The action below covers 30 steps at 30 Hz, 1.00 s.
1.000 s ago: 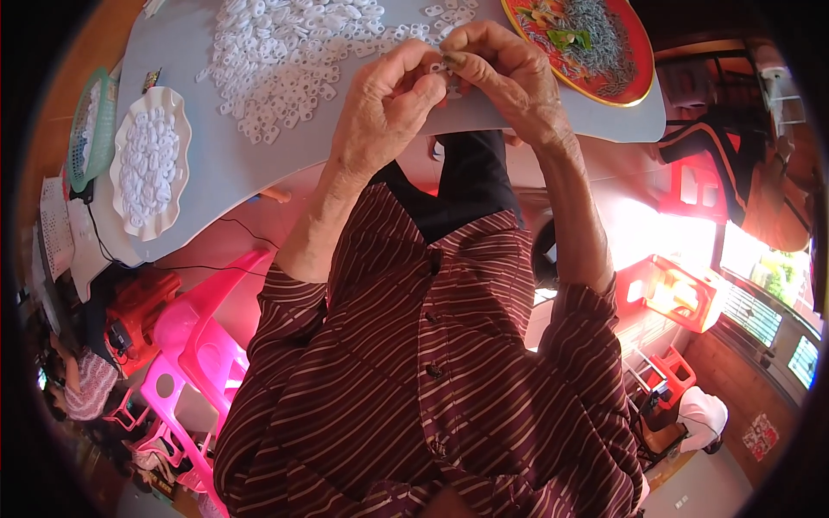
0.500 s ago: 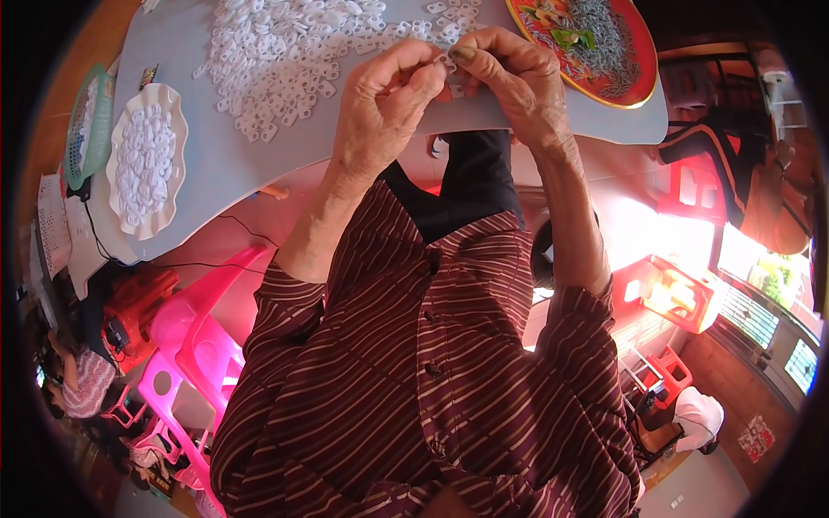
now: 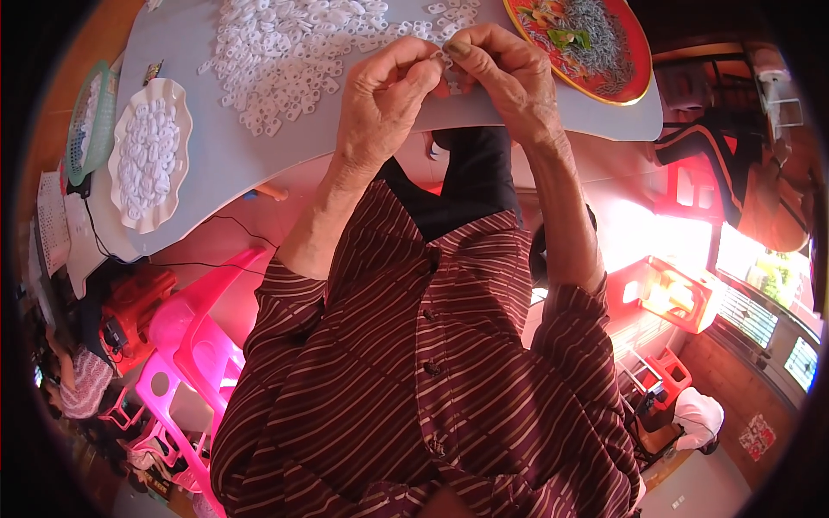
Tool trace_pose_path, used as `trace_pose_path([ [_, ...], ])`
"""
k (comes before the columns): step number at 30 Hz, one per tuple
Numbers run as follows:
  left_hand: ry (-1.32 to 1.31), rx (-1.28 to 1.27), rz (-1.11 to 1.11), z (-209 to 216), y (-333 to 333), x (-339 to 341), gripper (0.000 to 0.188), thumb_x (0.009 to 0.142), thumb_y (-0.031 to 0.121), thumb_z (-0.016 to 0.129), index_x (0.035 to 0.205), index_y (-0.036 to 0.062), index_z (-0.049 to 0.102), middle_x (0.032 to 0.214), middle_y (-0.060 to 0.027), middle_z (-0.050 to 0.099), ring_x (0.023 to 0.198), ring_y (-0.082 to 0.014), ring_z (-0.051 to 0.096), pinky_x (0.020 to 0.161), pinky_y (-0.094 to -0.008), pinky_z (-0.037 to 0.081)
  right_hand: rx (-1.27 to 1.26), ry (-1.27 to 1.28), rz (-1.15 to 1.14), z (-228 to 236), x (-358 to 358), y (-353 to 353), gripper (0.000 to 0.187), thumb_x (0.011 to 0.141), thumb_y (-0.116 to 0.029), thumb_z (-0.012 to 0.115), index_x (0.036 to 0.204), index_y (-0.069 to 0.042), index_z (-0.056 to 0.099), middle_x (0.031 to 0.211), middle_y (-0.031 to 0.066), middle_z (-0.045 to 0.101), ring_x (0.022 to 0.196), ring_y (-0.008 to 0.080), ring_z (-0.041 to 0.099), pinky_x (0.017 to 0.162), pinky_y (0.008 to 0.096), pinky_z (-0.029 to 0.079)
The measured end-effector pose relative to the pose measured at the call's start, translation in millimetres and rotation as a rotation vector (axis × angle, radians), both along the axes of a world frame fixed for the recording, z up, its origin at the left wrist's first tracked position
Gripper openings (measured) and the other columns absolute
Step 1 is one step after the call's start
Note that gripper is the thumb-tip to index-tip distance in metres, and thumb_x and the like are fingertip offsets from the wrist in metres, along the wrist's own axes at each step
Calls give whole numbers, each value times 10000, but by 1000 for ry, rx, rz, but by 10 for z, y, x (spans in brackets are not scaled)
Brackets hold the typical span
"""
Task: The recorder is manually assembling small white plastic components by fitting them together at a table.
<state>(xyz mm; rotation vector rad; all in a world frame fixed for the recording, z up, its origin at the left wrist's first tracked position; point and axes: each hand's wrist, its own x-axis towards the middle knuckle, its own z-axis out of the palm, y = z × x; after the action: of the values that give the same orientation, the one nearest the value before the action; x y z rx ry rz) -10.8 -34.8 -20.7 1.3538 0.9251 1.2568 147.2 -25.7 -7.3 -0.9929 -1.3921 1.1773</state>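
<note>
Over the near edge of the grey table (image 3: 226,168), my left hand (image 3: 380,108) and my right hand (image 3: 515,86) meet fingertip to fingertip. Both are pinched closed on a small white plastic piece (image 3: 446,59), mostly covered by my fingers. Beyond my left hand spreads a large heap of small white pieces with holes (image 3: 281,56). To the right of my right hand stands a red plate with a yellow rim (image 3: 641,71), holding a mound of tiny grey metal parts (image 3: 598,43).
A white wavy-edged dish (image 3: 180,173) of white pieces stands at the table's left, beside a green basket (image 3: 105,112). Pink plastic chairs (image 3: 203,332) are at the lower left. Red stools (image 3: 678,298) and seated people are farther off. A dark cable (image 3: 207,265) runs below the table.
The view has shifted slightly. My hands stay together at the table edge, the fingers moving a little, and more of the white piece shows between them.
</note>
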Motion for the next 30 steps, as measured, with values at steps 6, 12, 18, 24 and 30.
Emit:
trace_pose_path([
  [6, -2, -58, -6, 56, 17, 37, 99, 872, 104, 578, 849, 8, 594, 643, 37, 506, 607, -27, 440, 542, -189, 381, -6, -52, -14, -58, 34, 42, 160, 856, -187, 657, 877, -29, 670, 676, -34, 597, 596, 24, 493, 542, 191, 420],
  [12, -7, 56, -7, -43, 37, -2, 97, 882, 97, 561, 910, 8, 589, 679, 29, 522, 646, -36, 473, 574, -192, 404, -45, -42, 58, -9, 40, 52, 140, 825, -145, 688, 884, -19, 668, 735, -8, 634, 678, 38, 541, 613, 199, 457],
  [18, 89, 39, -27, 157, -15, -63, 96, 888, 97, 560, 904, 4, 582, 708, 25, 527, 653, -48, 489, 604, -202, 424, -29, 106, 59, -26, 47, 16, 116, 859, -111, 640, 923, -15, 632, 800, 4, 635, 732, 53, 555, 671, 197, 458],
  [24, 647, 566, 187, 341, 536, -402, 115, 848, 54, 540, 935, 25, 610, 819, -85, 613, 761, -195, 582, 716, -264, 453, -90, 222, 14, -25, 92, -30, 114, 885, -116, 600, 895, -3, 587, 831, 30, 604, 718, 83, 545, 680, 218, 450],
  [30, 1162, 924, 183, 251, 1313, -683, 144, 798, 42, 539, 906, 61, 633, 883, -102, 597, 875, -300, 516, 843, -374, 398, -50, 175, 21, -52, 68, 8, 110, 874, -101, 616, 904, 2, 591, 779, 5, 600, 683, 52, 530, 639, 197, 450],
])
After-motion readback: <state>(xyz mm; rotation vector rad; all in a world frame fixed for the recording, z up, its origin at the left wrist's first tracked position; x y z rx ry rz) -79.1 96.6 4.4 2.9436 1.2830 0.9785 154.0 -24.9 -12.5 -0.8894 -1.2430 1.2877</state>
